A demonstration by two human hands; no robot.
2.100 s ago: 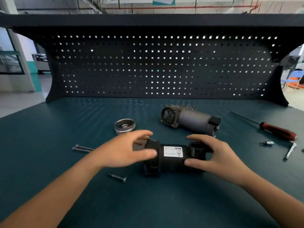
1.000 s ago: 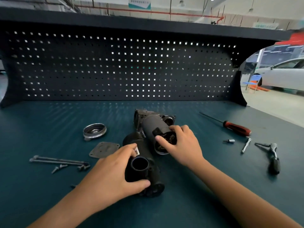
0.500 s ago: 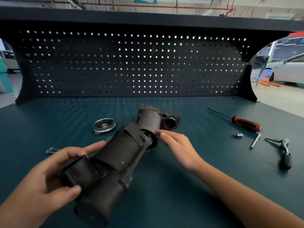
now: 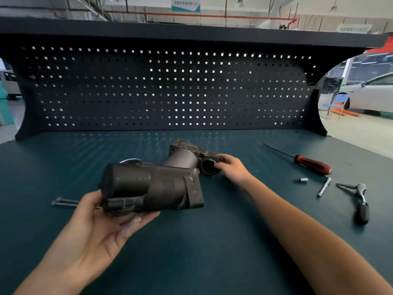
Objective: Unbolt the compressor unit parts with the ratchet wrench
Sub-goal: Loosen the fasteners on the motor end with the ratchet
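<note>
My left hand (image 4: pixel 100 226) is palm up under a black cylindrical housing (image 4: pixel 153 186) and holds it above the bench, thumb at its left end. Behind it lies the grey compressor motor unit (image 4: pixel 182 158) with a metal head and a round port (image 4: pixel 207 167). My right hand (image 4: pixel 231 169) grips that head, thumb at the port's rim and fingers over the top. The ratchet wrench (image 4: pixel 361 201) lies untouched at the far right of the bench.
A red-handled screwdriver (image 4: pixel 312 165), a small socket bit (image 4: pixel 302 179) and a short extension bar (image 4: pixel 324 186) lie right of my right hand. Long bolts (image 4: pixel 63 202) lie at the left. A round metal cap (image 4: pixel 129 160) peeks from behind the housing. A pegboard wall (image 4: pixel 170 88) closes the back.
My left hand lifted the black housing off the bench and turned it crosswise. My right hand moved from the motor's near end to its metal head beside the port.
</note>
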